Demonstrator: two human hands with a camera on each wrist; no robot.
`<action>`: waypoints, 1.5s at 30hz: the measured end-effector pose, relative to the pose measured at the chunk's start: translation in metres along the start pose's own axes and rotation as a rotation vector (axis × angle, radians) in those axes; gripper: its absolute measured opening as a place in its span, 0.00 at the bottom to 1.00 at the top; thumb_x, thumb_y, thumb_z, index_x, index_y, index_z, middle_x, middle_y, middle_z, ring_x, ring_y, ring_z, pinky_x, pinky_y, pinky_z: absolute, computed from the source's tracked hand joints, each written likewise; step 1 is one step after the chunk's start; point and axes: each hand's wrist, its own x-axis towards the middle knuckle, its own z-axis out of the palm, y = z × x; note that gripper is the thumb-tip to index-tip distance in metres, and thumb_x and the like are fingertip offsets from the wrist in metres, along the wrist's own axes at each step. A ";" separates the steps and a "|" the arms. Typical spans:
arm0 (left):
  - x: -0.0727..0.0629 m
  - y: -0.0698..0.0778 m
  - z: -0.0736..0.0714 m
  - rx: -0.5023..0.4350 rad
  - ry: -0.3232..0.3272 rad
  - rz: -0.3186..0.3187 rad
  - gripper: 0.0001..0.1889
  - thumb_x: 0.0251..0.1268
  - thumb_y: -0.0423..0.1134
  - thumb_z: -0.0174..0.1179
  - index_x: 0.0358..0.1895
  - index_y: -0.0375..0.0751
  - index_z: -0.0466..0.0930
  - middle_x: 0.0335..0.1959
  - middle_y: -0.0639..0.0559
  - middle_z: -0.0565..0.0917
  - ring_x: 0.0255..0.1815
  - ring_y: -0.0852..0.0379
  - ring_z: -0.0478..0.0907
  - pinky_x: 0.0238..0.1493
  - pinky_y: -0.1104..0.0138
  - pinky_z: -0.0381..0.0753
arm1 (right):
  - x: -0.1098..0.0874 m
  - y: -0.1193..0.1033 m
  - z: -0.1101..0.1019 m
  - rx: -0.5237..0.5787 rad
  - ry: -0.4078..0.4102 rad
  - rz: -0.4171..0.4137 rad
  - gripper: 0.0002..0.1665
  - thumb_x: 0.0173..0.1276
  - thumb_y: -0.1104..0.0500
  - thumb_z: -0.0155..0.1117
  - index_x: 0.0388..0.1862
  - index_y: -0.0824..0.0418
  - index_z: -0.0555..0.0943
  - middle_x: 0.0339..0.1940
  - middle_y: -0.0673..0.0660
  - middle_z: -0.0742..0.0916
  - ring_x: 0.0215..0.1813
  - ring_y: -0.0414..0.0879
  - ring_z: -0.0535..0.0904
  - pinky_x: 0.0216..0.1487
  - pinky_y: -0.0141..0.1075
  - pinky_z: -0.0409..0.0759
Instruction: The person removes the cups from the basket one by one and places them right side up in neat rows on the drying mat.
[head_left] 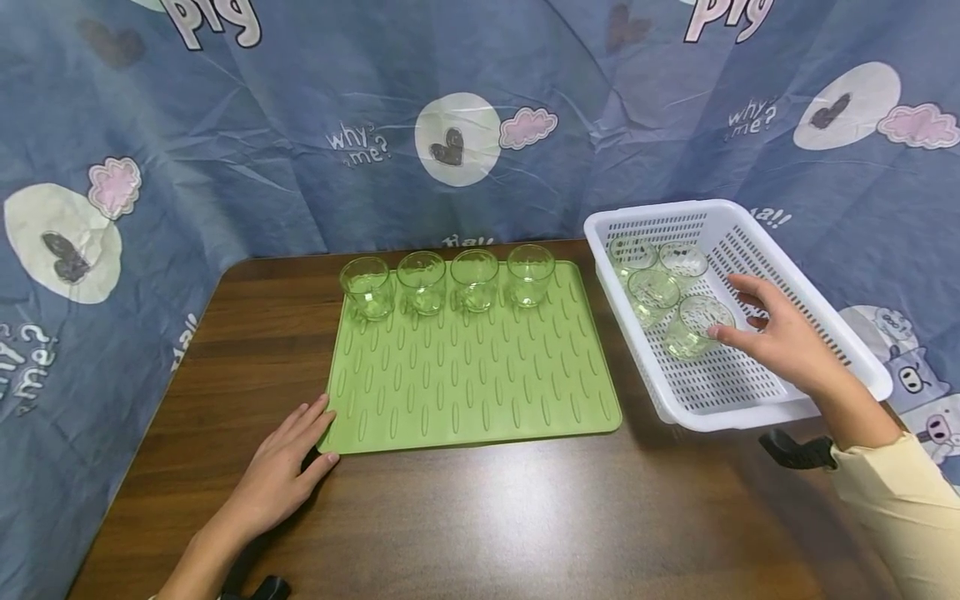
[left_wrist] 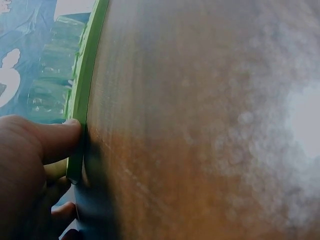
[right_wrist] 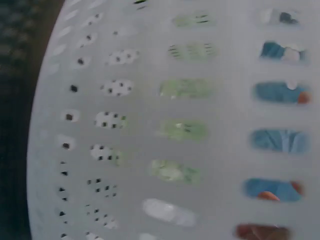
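Note:
My left hand (head_left: pixel 281 475) rests at the near left corner of a green ribbed mat (head_left: pixel 457 379), its fingers fairly straight. In the left wrist view, the thumb (left_wrist: pixel 55 140) touches the mat's edge. Over a white slotted plastic basket (head_left: pixel 663 400) is my right hand (head_left: pixel 783 342), fingers and thumb spread apart. Its thumb tip is at the rim of a clear glass cup (head_left: pixel 688 329); whether it touches cannot be told. Several more glass cups (head_left: pixel 652 292) stand in the basket's left part. The right wrist view shows mostly the basket wall (right_wrist: pixel 227 150).
Several clear glass cups (head_left: pixel 475 282) stand in a row along the mat's far edge. Mat and basket sit on a brown wooden table (head_left: pixel 487 517). A blue printed cloth (head_left: pixel 285 108) hangs behind the table.

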 end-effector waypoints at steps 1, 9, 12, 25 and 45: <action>0.000 0.000 0.000 -0.002 0.000 0.001 0.33 0.72 0.46 0.58 0.74 0.35 0.63 0.80 0.40 0.57 0.78 0.31 0.54 0.68 0.33 0.56 | 0.001 0.001 0.001 0.001 -0.001 -0.004 0.48 0.63 0.59 0.71 0.77 0.67 0.58 0.71 0.72 0.70 0.58 0.30 0.66 0.48 0.10 0.62; -0.001 0.001 -0.001 -0.015 0.003 -0.003 0.33 0.73 0.47 0.57 0.75 0.35 0.62 0.81 0.41 0.56 0.78 0.31 0.53 0.68 0.32 0.56 | 0.005 0.006 0.008 0.019 -0.068 0.027 0.54 0.63 0.60 0.71 0.79 0.70 0.51 0.76 0.76 0.63 0.72 0.74 0.61 0.68 0.56 0.69; -0.001 0.001 -0.001 -0.018 0.002 -0.003 0.33 0.73 0.47 0.57 0.75 0.36 0.62 0.81 0.41 0.56 0.79 0.32 0.53 0.68 0.32 0.56 | 0.007 0.007 0.010 0.027 -0.093 0.034 0.56 0.62 0.60 0.71 0.79 0.71 0.48 0.76 0.79 0.60 0.72 0.79 0.58 0.65 0.72 0.61; -0.001 0.002 0.001 -0.023 0.018 0.008 0.33 0.72 0.46 0.58 0.74 0.35 0.63 0.80 0.40 0.57 0.78 0.31 0.54 0.67 0.32 0.56 | 0.011 0.014 0.016 -0.086 -0.196 0.109 0.63 0.61 0.52 0.73 0.79 0.73 0.42 0.75 0.81 0.58 0.70 0.80 0.59 0.67 0.72 0.58; 0.001 -0.001 0.002 -0.019 0.033 0.027 0.32 0.71 0.45 0.60 0.73 0.34 0.64 0.79 0.38 0.58 0.77 0.30 0.55 0.66 0.32 0.57 | 0.016 0.019 0.020 -0.073 -0.230 0.131 0.52 0.65 0.52 0.70 0.75 0.74 0.53 0.73 0.77 0.64 0.69 0.74 0.65 0.65 0.66 0.67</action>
